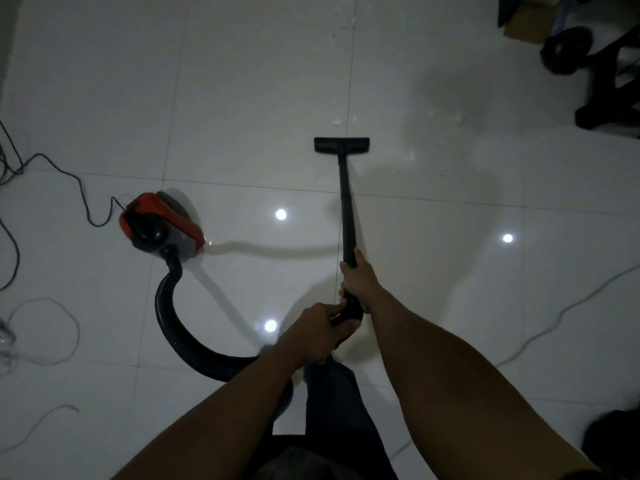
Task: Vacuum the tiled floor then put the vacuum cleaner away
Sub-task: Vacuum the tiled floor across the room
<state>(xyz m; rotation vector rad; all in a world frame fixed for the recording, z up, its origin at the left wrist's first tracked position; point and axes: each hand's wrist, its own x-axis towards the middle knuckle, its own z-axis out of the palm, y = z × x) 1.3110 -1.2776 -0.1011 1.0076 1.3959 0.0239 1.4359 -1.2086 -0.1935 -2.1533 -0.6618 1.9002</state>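
Black wand (347, 209) gripped in both fists: our right hand (358, 282) forward to steer, our left hand (318, 332) closed on the curved handle (348, 315) to push. The floor nozzle (341, 145) sits flat on the tiled floor (242, 98) near white crumbs (337, 121); the red canister (161, 226) trails left on its hose (173, 323).

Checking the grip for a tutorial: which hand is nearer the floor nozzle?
Right. The right hand grips the wand further forward, toward the floor nozzle. The left hand holds the curved handle end behind it, nearer the body.
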